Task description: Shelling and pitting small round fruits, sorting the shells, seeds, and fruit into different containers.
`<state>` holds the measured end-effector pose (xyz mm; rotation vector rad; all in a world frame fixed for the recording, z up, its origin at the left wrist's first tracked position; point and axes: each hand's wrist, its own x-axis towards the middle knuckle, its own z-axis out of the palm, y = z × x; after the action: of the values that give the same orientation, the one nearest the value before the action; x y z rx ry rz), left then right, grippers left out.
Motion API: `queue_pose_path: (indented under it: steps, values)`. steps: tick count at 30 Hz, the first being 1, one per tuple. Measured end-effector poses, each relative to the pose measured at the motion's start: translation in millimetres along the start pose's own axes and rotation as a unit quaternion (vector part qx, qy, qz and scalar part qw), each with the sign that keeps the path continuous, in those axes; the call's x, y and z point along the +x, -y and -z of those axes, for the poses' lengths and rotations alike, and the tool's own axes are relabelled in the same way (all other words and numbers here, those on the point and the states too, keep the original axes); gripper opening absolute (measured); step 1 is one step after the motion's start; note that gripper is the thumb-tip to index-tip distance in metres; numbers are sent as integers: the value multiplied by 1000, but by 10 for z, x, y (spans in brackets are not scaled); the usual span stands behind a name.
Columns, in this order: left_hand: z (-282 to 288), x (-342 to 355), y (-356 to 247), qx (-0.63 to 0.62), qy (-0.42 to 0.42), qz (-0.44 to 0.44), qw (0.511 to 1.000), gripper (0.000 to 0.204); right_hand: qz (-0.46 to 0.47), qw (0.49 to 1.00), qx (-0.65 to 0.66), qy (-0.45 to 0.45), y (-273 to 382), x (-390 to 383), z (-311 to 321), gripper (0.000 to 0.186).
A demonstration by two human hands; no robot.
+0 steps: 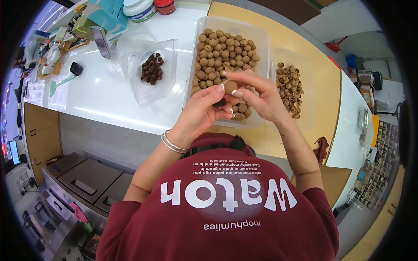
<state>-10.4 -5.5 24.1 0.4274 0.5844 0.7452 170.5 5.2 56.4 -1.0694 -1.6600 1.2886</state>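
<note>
I have both hands up over the near end of the middle tub. My left hand [201,112] is curled narrow, with its fingertips closed on a round tan fruit [230,86] from the left and a dark bit [219,103] showing just under them; two silver bangles [172,142] sit at that wrist. My right hand [257,96] meets it from the other side, thumb and forefinger pinched onto the same fruit, so the two hands share it between them, held above the tub rather than resting in it.

Directly beneath is the clear plastic tub [262,35], filled with whole round tan fruits [224,52] piled mostly toward its far end, a few visible under my fingers. Just right of it stands a second clear tub [308,65] holding broken brown shells [289,89]. To the left, apart from the tubs, a clear plastic bag [150,93] lies open on the white bench [100,95] with a small heap of dark brown seeds [152,68] inside.

The tubs stand where the white bench meets a tan wooden top [324,87]. Further left along the bench I see a small black object [76,68], a green-handled utensil [57,85] and assorted clutter, and at the far edge a white-lidded jar [139,8] beside a red-lidded one [164,5]
</note>
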Motion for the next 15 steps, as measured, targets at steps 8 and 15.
queue_pose_path:
  steps: [8,15]
  values:
    - [-94,-39,34,130,-81,-63,986,25,155,947,-278,-48,67,-81,-80,31]
    - [-29,-67,48,-40,-20,-24,999,23,105,985,-134,-33,66,-100,-69,36]
